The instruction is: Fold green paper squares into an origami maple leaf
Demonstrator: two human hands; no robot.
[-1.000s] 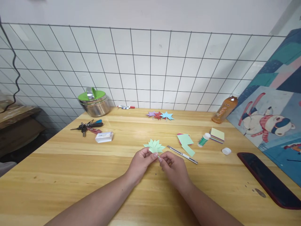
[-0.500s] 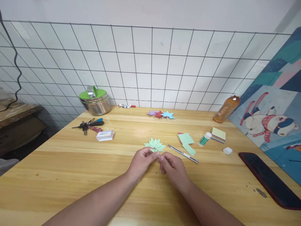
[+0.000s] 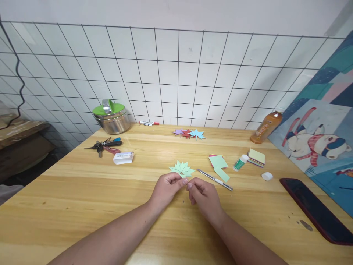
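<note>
On my feed the wooden table's (image 3: 110,191) left edge runs well apart from my left hand (image 3: 167,188); one phone (image 3: 317,210) bounds the right side. That hand and my right hand (image 3: 203,193) nearly meet, each pinched narrow; I cannot tell what sits between their fingers. One green paper leaf (image 3: 182,168) lies just beyond the left. Farther back: three coloured paper leaves (image 3: 186,134), overlapping.

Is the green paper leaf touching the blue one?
No, the green leaf is at the left hand, apart from the blue leaf farther back.
</note>
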